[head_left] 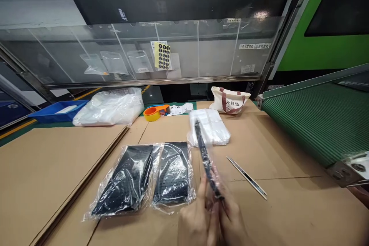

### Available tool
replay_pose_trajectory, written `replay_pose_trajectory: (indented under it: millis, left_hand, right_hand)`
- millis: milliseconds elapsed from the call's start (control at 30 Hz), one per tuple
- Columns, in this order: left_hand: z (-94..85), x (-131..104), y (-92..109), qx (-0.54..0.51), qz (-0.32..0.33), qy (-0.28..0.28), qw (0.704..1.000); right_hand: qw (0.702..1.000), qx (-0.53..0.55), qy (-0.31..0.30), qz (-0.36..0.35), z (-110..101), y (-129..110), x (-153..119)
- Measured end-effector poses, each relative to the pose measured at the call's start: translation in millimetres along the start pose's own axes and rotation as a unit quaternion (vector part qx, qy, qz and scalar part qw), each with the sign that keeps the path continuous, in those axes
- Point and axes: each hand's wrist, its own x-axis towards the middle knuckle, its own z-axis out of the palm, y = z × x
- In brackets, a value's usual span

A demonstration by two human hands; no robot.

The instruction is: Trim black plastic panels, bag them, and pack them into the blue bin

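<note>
Between my two hands a thin black flat piece in a clear plastic bag (206, 157) stands on edge, slightly smeared by motion. My left hand (194, 219) grips its near end from the left, fingers pressed along the side. From the right, my right hand (233, 215) closes on the same end; some of its fingers are hidden behind the bag. To the left lie bagged black flat pieces (173, 173), with another bagged black group (125, 178) beside them. Just beyond my hands is a stack of clear plastic bags (215, 128). Metal tweezers (248, 178) rest to the right.
Cardboard sheets (57, 161) are piled at the left. Along the back are a blue tray (43, 114), a large plastic bundle (109, 107), an orange tape dispenser (155, 112) and a canvas bag (229, 100). A green conveyor belt (317, 111) borders the right.
</note>
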Motion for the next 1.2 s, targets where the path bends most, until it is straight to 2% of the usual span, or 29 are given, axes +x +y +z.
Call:
replay_pose_trajectory:
  millis: [67,167,300,433,567,667,733,833,967,1067,1133,1200]
  left_hand:
    - [-9.6,-5.4,-3.5,-0.073,-0.143,0.009,0.987]
    - [-28.2,-5.3,-14.1,-0.16,-0.284,0.03,0.945]
    - [-51.2,-3.6,-37.2,-0.26,-0.371,0.027,0.891]
    - [-64.6,-14.3,-61.7,-0.296,-0.446,0.086,0.84]
    - [-75.6,-29.4,-78.9,-0.307,-0.496,0.146,0.799]
    - [-83.1,-35.0,-83.9,-0.357,-0.529,0.154,0.755]
    - [-85.4,-36.3,-84.7,-0.41,-0.552,0.154,0.709]
    - [-84.3,-37.0,-85.5,-0.471,-0.576,0.173,0.646]
    - [-82.4,-39.4,-90.3,-0.516,-0.591,0.216,0.581]
    - [-84.9,-43.5,-96.7,-0.536,-0.593,0.214,0.562]
    - [-87.2,-46.7,-100.7,-0.548,-0.59,0.193,0.56]
    - [-88.7,-49.0,-102.9,-0.554,-0.589,0.176,0.562]
  right_hand:
    - [0.973,-0.155,-0.061,-0.163,6.1,-5.5,16.2]
    - [0.915,-0.286,-0.088,-0.273,21.7,-1.2,31.4]
    - [0.861,-0.369,-0.126,-0.326,48.7,11.9,34.2]
    - [0.83,-0.417,-0.174,-0.326,75.0,16.3,28.6]
    - [0.837,-0.396,-0.199,-0.32,94.2,18.9,22.5]
    - [0.837,-0.361,-0.225,-0.344,99.1,22.4,19.8]
    - [0.835,-0.337,-0.237,-0.365,98.3,23.1,19.6]
    - [0.841,-0.288,-0.22,-0.402,92.7,18.6,22.1]
    - [0.84,-0.236,-0.21,-0.441,79.9,7.0,27.6]
    - [0.838,-0.262,-0.182,-0.443,69.8,5.3,29.4]
    - [0.858,-0.296,-0.158,-0.39,64.7,9.3,29.2]
    - [0.887,-0.311,-0.164,-0.3,61.2,15.0,28.4]
